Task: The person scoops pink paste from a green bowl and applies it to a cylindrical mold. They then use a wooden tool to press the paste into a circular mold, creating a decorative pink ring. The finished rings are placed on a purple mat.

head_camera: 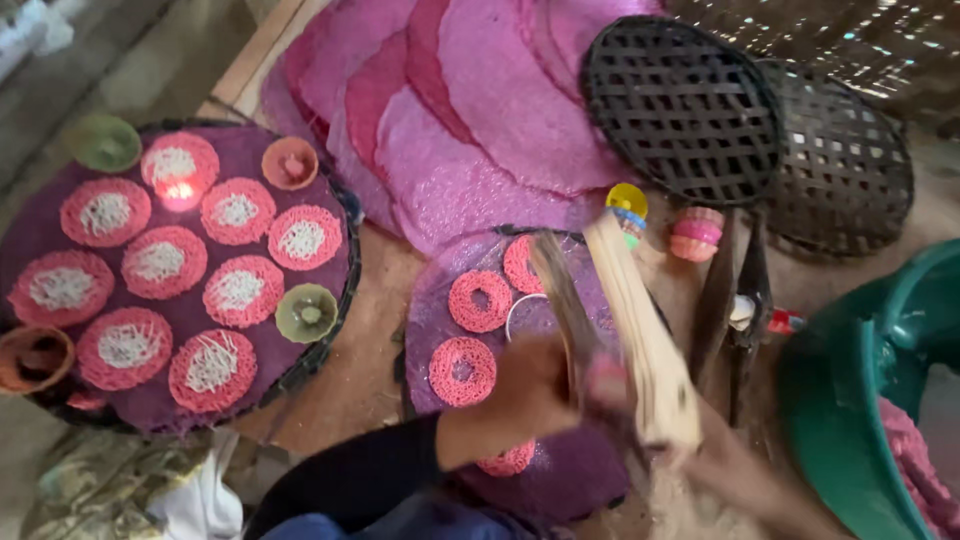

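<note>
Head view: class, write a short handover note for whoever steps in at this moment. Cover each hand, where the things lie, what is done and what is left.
Left hand: over the near purple tray, blurred; grip unclear.
Right hand: holding a pale wooden press tilted over that tray; blurred.
Near tray: four pink rings show, much of the mat bare.
Left tray: nine pink rings with white centres, small cups around them.
Behind: pink sheets, two dark woven trays. Green tub at right.
Done: left tray looks full. Left: near tray part filled.
</note>
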